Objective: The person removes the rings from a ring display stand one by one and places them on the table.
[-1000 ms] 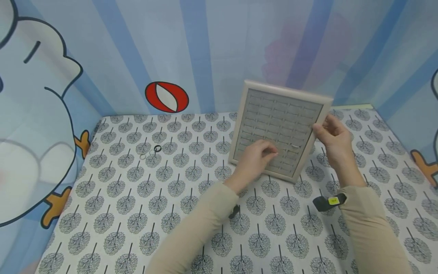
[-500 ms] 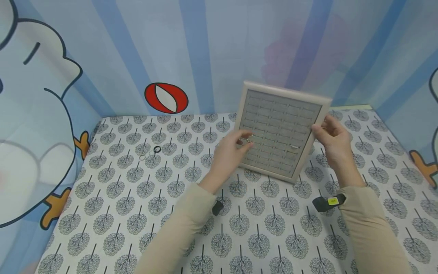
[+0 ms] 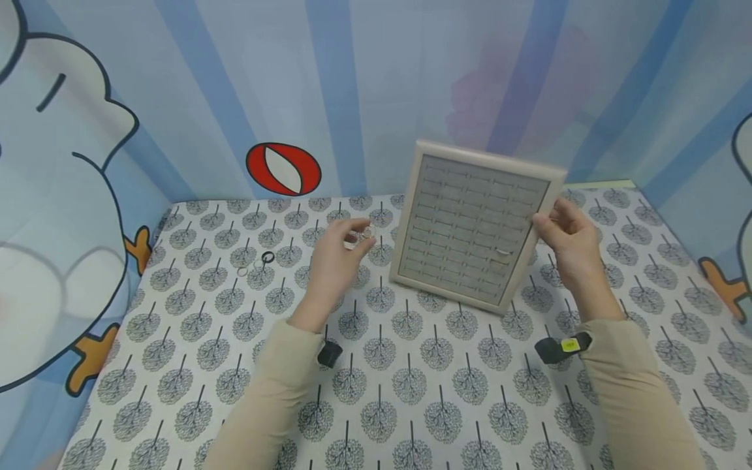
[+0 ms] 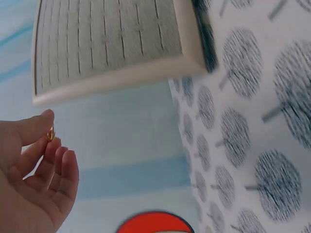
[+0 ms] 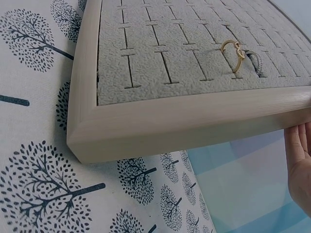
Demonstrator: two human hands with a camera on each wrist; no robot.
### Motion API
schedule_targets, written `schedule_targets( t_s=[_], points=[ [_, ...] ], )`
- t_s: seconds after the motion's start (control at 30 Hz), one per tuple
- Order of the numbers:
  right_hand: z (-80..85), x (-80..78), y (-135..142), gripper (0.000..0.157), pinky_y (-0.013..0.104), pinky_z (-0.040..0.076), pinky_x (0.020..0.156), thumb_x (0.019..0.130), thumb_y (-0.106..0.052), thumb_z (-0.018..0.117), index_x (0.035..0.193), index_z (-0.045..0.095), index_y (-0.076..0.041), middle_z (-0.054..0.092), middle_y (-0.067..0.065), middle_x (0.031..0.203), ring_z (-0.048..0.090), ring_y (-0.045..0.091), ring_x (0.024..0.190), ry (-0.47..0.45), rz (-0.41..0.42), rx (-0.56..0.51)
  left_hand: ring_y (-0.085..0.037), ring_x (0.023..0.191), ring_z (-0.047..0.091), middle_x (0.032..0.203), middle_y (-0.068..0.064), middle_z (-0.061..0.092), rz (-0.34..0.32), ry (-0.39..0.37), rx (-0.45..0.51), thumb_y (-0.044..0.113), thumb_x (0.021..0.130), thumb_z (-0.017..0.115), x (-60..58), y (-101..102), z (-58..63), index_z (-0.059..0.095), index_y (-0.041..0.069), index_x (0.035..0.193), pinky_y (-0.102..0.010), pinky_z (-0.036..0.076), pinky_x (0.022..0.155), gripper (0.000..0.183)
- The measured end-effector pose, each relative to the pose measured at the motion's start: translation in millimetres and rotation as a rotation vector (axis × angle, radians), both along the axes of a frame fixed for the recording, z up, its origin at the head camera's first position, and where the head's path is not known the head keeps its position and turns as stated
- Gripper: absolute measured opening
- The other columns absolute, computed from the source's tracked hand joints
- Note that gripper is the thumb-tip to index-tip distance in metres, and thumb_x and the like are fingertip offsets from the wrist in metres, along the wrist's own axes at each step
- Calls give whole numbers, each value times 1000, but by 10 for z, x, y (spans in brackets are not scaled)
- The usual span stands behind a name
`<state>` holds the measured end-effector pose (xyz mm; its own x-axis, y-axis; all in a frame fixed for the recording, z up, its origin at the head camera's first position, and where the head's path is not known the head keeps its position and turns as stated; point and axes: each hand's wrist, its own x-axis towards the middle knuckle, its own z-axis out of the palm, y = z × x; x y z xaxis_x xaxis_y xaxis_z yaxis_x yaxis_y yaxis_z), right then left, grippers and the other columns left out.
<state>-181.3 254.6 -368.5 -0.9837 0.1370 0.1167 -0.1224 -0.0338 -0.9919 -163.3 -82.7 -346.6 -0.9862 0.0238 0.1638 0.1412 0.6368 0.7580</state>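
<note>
Between the thumb and fingertips of my left hand (image 3: pixel 331 267) is a small ring (image 4: pixel 51 135), gold in the left wrist view. That hand is left of the ring display tray (image 3: pixel 407 202), apart from it. My right hand (image 3: pixel 572 245) grips the tray's right edge, with the thumb on the front of the frame. The tray stands tilted up on the cloth, its grey slotted pad facing me. Seated in its slots are a gold ring (image 5: pixel 240 54) and a silver ring with small stones (image 5: pixel 259 63), side by side.
On the left of the tree-print tablecloth (image 3: pixel 376 405) lie a black ring (image 3: pixel 267 257) and a thin pale ring (image 3: pixel 243 271). A striped blue backdrop (image 3: pixel 388 85) rises behind the table's far edge.
My left hand has moved left, away from the front of the tray, with the ring in its fingers. The right hand and tray have stayed nearly still.
</note>
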Motion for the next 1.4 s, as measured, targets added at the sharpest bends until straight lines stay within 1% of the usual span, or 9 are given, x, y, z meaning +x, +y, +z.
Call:
schedule_targets(
  t_s=[0.27, 0.47, 0.6, 0.73, 0.9, 1.0, 1.1, 1.27, 1.4],
  points=[
    [6, 3, -19, 50, 6, 47, 82, 88, -18, 67, 136, 51, -19, 63, -15, 99, 58, 0, 93, -3, -4, 13, -26, 109, 56, 124, -10, 57, 114, -54, -7, 19, 92, 61, 9, -374, -126, 57, 10, 127, -39, 52, 80, 36],
    [15, 7, -26, 51, 7, 47, 83, 88, -19, 67, 136, 50, -19, 62, -15, 99, 58, 0, 93, -16, -19, 31, -30, 112, 54, 126, -15, 55, 191, -101, -21, 15, 93, 59, -10, -668, -209, 55, 6, 128, -42, 51, 85, 36],
    [17, 15, -26, 51, 6, 47, 82, 88, -18, 67, 136, 50, -18, 62, -15, 99, 58, 0, 93, -7, -14, 23, -32, 112, 54, 127, -17, 55, 241, -116, -45, 13, 93, 58, -24, -887, -334, 54, 3, 128, -44, 50, 88, 36],
    [19, 15, -26, 50, 6, 47, 82, 88, -18, 67, 135, 51, -19, 62, -15, 98, 58, 0, 93, -4, -15, 30, -33, 114, 53, 127, -19, 54, 283, -171, -86, 13, 93, 57, -17, -1051, -455, 54, 2, 128, -45, 49, 92, 36],
    [11, 21, -20, 50, 6, 47, 82, 88, -17, 67, 135, 51, -19, 63, -15, 99, 58, 0, 93, 3, -8, 25, -33, 112, 55, 126, -19, 55, 317, -231, -147, 12, 93, 57, 12, -1158, -578, 54, 1, 126, -44, 51, 90, 36],
    [9, 19, -16, 49, 6, 47, 82, 89, -17, 66, 135, 51, -19, 63, -15, 99, 58, 0, 93, 13, 0, 25, -33, 111, 57, 124, -19, 57, 320, -250, -185, 11, 92, 57, 16, -1200, -633, 56, 1, 125, -44, 51, 88, 35],
    [6, 17, -11, 48, 6, 47, 82, 89, -16, 66, 135, 51, -19, 64, -15, 99, 59, -1, 93, 24, 3, 19, -34, 111, 56, 122, -20, 58, 317, -270, -209, 11, 92, 58, 7, -1232, -680, 56, 1, 124, -45, 51, 90, 34],
    [1, 12, -11, 47, 6, 47, 82, 88, -16, 66, 134, 52, -19, 63, -15, 99, 58, -1, 92, 27, 1, 15, -34, 112, 56, 122, -20, 59, 317, -301, -223, 12, 91, 58, -21, -1266, -734, 57, 2, 124, -47, 49, 93, 34],
    [2, 10, -7, 49, 5, 47, 82, 88, -16, 66, 135, 51, -18, 63, -15, 98, 58, -1, 92, 23, 1, 9, -34, 113, 55, 122, -20, 59, 312, -318, -228, 14, 92, 59, -44, -1277, -744, 57, 3, 124, -48, 48, 94, 34]
  ],
)
